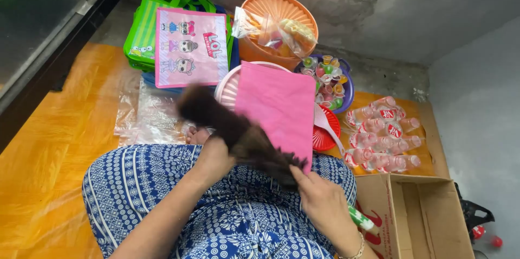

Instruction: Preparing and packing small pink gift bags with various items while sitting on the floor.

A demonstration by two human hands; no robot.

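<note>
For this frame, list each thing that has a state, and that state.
Left hand: gripping the dark hair lock.
Right hand: touching the lock's end.
Pink bag: flat, on the pink basket.
Cardboard box: open.
Small bottles: lying down.

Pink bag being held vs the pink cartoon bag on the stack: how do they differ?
The plain pink bag has no print; the cartoon bag shows doll figures on a paler pink. The plain one is held up by the right hand over the lap, partly behind a dark furry thing near the left hand; the cartoon one lies untouched on a green bag. Both are flat, pink rectangles.
</note>
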